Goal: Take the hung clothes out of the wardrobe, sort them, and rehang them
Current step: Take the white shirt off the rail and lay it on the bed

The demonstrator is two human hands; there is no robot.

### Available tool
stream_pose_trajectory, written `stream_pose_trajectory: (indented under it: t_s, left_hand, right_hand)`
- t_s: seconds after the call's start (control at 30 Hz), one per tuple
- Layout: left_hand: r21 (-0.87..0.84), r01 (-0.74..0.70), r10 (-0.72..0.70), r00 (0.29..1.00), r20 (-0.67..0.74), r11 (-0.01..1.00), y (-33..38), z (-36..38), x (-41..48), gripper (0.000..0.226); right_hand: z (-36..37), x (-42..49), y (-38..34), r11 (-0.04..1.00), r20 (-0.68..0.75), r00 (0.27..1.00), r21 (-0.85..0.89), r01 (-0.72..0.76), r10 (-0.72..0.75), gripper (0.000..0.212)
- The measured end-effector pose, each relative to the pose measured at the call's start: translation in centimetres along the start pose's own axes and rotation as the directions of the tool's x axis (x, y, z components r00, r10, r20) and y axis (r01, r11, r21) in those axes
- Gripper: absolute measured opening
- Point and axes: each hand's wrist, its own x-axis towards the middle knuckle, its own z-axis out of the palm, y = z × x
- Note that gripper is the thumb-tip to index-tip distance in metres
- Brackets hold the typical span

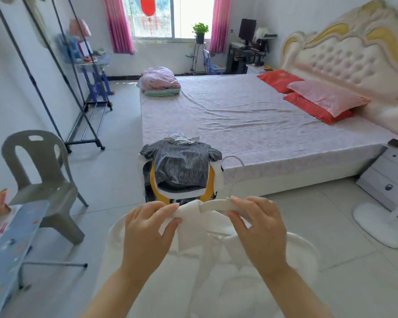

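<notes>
A: Hands?
B: Both low, centre. The left hand (147,228) pinches the white garment (216,283) at its collar. The right hand (260,226) grips the white hanger (216,205) by its right arm, hook up.
A: Beyond them?
B: A grey top (182,166) lies uppermost on stacked clothes at the near corner of the bed (262,115). Grey plastic chair (39,171) left, clothes rack (55,65) behind it.

A pink-sheeted bed (262,115) fills the centre, with pillows (326,97) at its right end and folded blankets (160,82) on its far-left corner. A grey plastic chair (41,171) stands at left. Pink curtains (118,24) hang at the top.
</notes>
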Motion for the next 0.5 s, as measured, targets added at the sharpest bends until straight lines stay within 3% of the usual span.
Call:
stream_pose_trajectory:
  t_s: [0.2,0.5]
  left_hand:
    - [0.048,0.117,-0.114,0.992,-0.059,0.992,-2.5,5.0,7.4,0.028]
    - [0.038,0.166,-0.164,0.984,-0.065,0.985,-10.8,15.1,19.8,0.027]
  right_hand:
    - [7.5,7.5,4.2,0.997,0.091,0.996,0.081,0.006,-0.013,0.026]
    - [21.7,16.8,10.0,0.994,0.202,0.979,0.099,-0.034,0.013,0.033]
